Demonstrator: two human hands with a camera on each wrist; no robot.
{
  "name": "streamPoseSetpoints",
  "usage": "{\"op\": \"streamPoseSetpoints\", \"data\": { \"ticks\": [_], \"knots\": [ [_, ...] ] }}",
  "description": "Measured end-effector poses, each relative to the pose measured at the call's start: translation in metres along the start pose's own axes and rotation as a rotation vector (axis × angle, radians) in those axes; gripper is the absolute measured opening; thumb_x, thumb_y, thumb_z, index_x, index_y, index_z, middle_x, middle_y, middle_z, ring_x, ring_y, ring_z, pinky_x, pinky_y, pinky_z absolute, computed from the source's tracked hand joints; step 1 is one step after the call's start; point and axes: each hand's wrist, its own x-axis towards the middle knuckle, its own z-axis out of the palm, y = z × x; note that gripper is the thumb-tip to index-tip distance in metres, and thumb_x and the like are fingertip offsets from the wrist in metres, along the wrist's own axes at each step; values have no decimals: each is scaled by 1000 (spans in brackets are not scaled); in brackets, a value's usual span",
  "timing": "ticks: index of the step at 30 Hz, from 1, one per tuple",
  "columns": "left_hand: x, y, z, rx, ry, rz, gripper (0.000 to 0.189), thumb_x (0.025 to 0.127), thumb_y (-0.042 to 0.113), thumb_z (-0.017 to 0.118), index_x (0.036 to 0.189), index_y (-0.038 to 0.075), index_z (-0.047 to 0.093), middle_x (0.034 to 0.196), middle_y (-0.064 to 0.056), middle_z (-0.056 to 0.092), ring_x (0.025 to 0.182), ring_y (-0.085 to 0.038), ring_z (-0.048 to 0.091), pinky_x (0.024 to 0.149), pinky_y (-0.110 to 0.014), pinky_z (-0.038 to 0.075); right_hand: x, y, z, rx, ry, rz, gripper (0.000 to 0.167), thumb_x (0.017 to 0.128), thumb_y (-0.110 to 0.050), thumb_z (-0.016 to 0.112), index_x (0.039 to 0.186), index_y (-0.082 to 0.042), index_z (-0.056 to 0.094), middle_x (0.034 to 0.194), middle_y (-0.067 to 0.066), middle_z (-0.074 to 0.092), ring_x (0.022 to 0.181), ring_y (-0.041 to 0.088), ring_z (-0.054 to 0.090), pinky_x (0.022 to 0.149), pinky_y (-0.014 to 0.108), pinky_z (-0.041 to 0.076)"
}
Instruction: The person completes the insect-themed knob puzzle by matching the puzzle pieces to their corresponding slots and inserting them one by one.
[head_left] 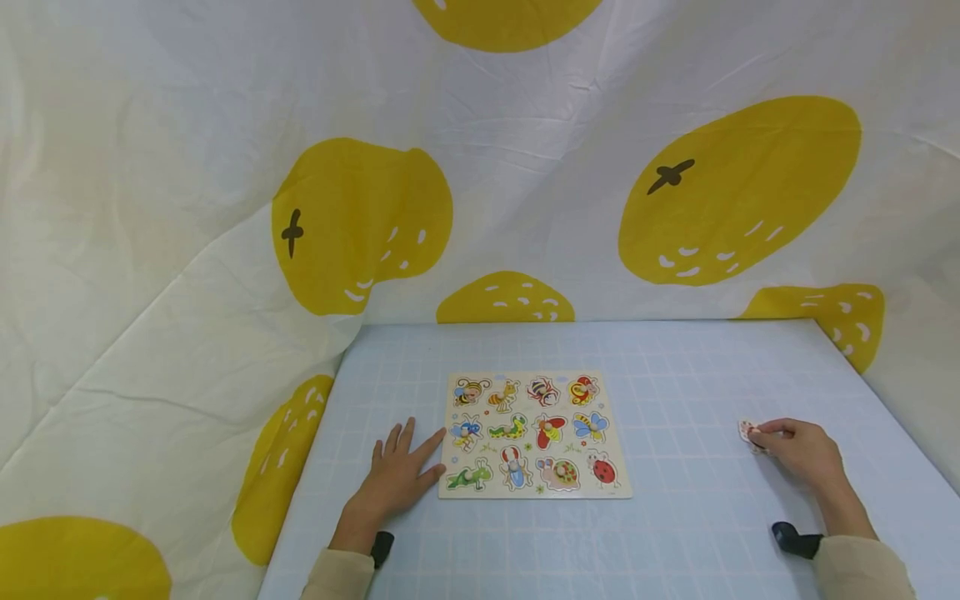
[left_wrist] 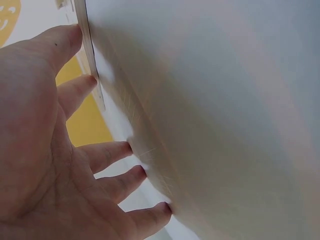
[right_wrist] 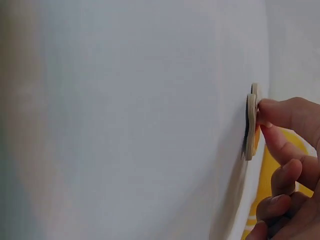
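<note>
A wooden insect puzzle board (head_left: 532, 495) lies flat on the table, its pictures set in three rows. At its left side my left hand (head_left: 393, 479) rests with fingers spread, the thumb and index fingertips right at the board's edge. The left wrist view shows the other fingertips (left_wrist: 162, 207) on the tablecloth. Well to the right of the board, my right hand (head_left: 806, 454) pinches a small flat puzzle piece (head_left: 747, 430), pale with some red, between thumb and index finger. Seen edge-on in the right wrist view, the wooden piece (right_wrist: 251, 127) stands close over the cloth.
A pale blue checked cloth (head_left: 697, 517) covers the table. White fabric (head_left: 525, 192) with large yellow fruit prints hangs behind the table and along its left side. Black wrist straps (head_left: 797, 540) sit at both sleeve cuffs.
</note>
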Motion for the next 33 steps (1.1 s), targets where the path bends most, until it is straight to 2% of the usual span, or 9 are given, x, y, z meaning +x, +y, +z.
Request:
{"op": "streamPoseSetpoints", "data": {
  "ticks": [3,9,11,15,19,25,33],
  "knots": [
    [0,0,0,2,-10,-10,60,99,47,60,154,31,43,161,-24,20,147,-49,14,112,-71,12,-5,-5,2,3,0,-24,52,93,-42,68,110,7,65,106,31,57,94,42,48,70,48,40],
    [0,0,0,6,-10,-8,60,99,47,60,154,30,43,161,-25,20,146,-49,15,112,-71,12,-15,-24,4,-1,-7,-98,55,94,-45,66,110,7,66,115,38,51,101,49,46,80,62,42],
    [0,0,1,3,-10,-8,60,99,47,60,154,30,43,161,-25,20,146,-49,14,112,-71,12,-17,-31,6,-3,-8,-121,54,95,-46,66,109,6,67,116,38,51,102,49,47,80,61,43],
    [1,0,1,7,-8,-10,60,98,47,60,154,31,42,161,-24,20,147,-48,14,112,-71,12,-20,-43,13,-5,-11,-158,54,93,-46,68,108,6,68,101,29,53,92,41,47,70,49,43],
    [2,0,2,16,-6,-16,61,98,48,60,154,31,42,162,-24,20,147,-48,14,112,-71,12,-25,-55,24,-15,2,-226,48,93,-43,70,105,3,71,85,14,50,80,30,45,59,36,33],
    [2,0,2,16,-5,-19,61,98,48,60,154,31,41,162,-24,19,147,-48,13,112,-70,11,-38,-76,38,11,9,-332,39,90,-37,74,99,1,73,81,9,48,75,26,44,57,35,32],
    [1,0,2,12,-8,-22,61,98,48,60,154,32,41,162,-24,19,147,-48,13,112,-70,11,-50,-99,57,24,12,-388,26,87,-27,78,94,-2,74,78,6,47,73,23,43,56,33,31]
  ]
}}
